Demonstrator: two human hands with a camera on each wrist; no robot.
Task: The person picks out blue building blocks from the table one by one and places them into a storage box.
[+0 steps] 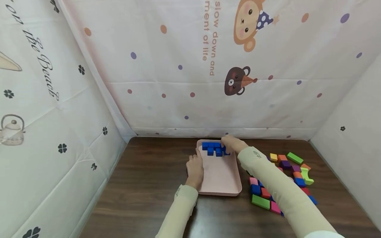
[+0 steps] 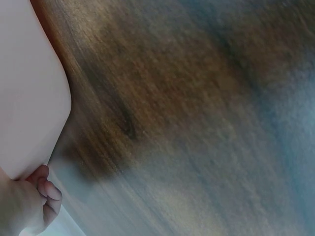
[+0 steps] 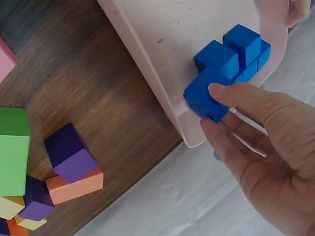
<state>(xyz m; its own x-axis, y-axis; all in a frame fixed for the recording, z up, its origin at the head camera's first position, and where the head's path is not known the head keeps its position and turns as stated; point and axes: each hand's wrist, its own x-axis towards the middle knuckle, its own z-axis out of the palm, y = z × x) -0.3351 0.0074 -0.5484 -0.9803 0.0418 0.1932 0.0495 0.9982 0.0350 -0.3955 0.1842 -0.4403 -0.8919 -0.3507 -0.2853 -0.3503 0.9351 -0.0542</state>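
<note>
My right hand (image 1: 233,144) is at the far right corner of a pink tray (image 1: 219,180). In the right wrist view, its thumb and fingers pinch a blue cube (image 3: 201,95) beside other blue cubes (image 3: 216,58) in the tray. Those cubes form a row along the tray's far side, with a few more in front, as the head view shows. At the left rim is my left hand (image 1: 194,169), holding the tray's edge. The left wrist view catches only its curled fingers (image 2: 49,194) against the tray's outer side; the thumb is hidden there.
Right of the tray, partly under my right forearm, lies a spread of coloured blocks, among them a green block (image 1: 260,202), a purple block (image 1: 285,164) and a lime arch (image 1: 306,176). Patterned cloth (image 1: 178,109) hangs behind the wooden table (image 1: 148,178) and at both sides.
</note>
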